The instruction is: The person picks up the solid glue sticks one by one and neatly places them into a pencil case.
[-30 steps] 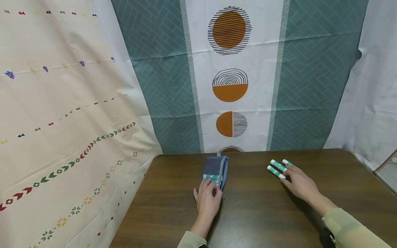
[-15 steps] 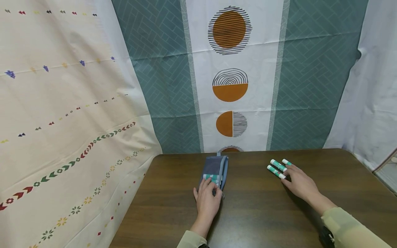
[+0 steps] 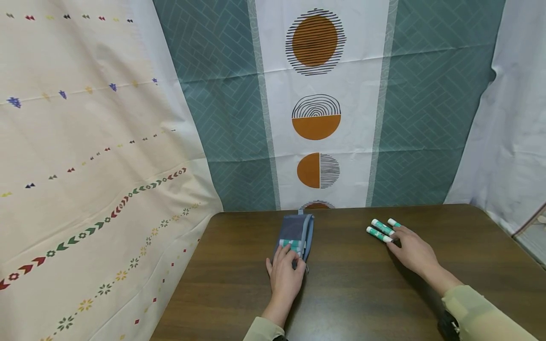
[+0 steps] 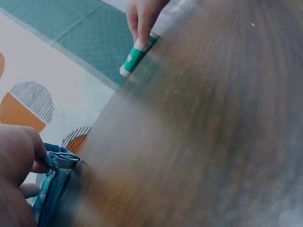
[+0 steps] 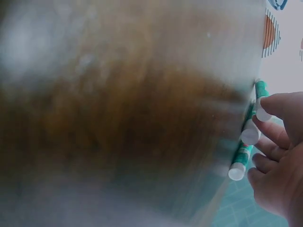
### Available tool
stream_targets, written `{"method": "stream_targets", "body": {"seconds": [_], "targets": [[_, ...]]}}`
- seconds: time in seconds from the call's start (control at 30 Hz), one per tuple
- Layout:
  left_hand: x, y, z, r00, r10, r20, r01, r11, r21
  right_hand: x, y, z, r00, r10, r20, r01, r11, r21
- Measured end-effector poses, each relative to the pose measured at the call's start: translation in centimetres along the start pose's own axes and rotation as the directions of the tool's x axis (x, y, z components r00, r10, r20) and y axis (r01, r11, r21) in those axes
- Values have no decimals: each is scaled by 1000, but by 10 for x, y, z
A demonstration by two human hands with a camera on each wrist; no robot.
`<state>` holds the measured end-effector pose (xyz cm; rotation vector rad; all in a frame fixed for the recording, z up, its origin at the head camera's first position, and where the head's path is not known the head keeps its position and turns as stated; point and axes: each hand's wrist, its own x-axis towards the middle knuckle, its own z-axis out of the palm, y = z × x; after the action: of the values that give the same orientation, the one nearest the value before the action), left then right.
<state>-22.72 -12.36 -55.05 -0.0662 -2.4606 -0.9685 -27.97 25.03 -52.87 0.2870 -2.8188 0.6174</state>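
A blue-grey zip pouch [image 3: 294,227] lies at the table's far side. My left hand [image 3: 285,279] grips its near edge, with fingertips over green-and-white tubes [image 3: 290,243] showing on its front. In the left wrist view, the fingers [image 4: 35,146] curl at the zipped edge [image 4: 61,161]. At the right, three tubes like glue sticks lie side by side: a nearest one [image 3: 377,234], a middle one [image 3: 382,227] and a farthest one [image 3: 393,222]. My right hand [image 3: 414,251] pinches the white end of the nearest glue stick [image 5: 262,109] between thumb and forefinger; its other fingers rest by the others.
The brown wooden table [image 3: 341,293] reaches back to a hanging cloth [image 3: 230,142] with teal panels and orange circles. A cream patterned cloth [image 3: 106,213] hangs along the left side, and a white cloth [image 3: 503,156] at the right.
The near end of the nearest glue stick has swung slightly away from me, closer to the middle one, with the right thumb following. The left hand and pouch have stayed put.
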Motion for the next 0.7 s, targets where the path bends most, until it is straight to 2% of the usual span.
{"method": "stream_targets", "body": {"seconds": [0.23, 0.7], "targets": [[0, 0, 0, 1000, 0, 0, 0, 1000, 5, 1, -5, 1, 998, -19, -52, 21, 1000, 20], [1, -2, 2, 1000, 1, 1, -1, 1000, 2, 4, -27, 0, 997, -53, -58, 57, 995, 80]]}}
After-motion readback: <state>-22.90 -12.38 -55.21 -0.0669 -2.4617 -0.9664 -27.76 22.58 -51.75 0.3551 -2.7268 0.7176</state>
